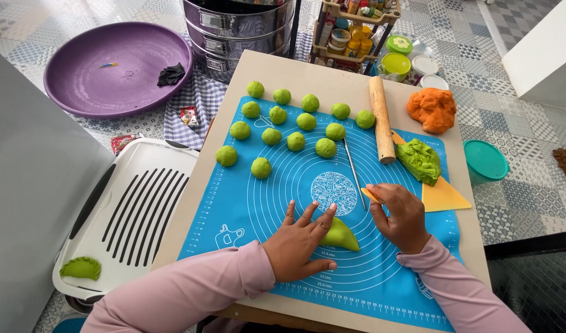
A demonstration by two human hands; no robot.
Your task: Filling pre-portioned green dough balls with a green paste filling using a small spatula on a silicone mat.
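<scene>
A wooden board (283,77) carries a blue baking mat (258,197) printed with rings. Left of the board lies a big purple basin (79,80), and below it a white tray (141,166) with black slats holds one folded green dumpling (81,268). Steel steamer tiers (240,28) stand past the far edge of the board. A teal lid (485,160) sits on the floor to the right.

On the mat, a wooden rolling pin (381,118) lies beside a lump of green dough (418,160), which rests on a yellow scraper (443,196); an orange dough lump (433,108) sits on the board beyond it. Fourteen green dough balls (296,141) are set in loose rows across the far part of the mat.

The left hand (298,243) lies flat with fingers spread, pressing a folded green dough piece (341,235) near the middle of the mat. The right hand (403,216) pinches a small orange tool (373,195) between thumb and forefinger, just beside that piece.
</scene>
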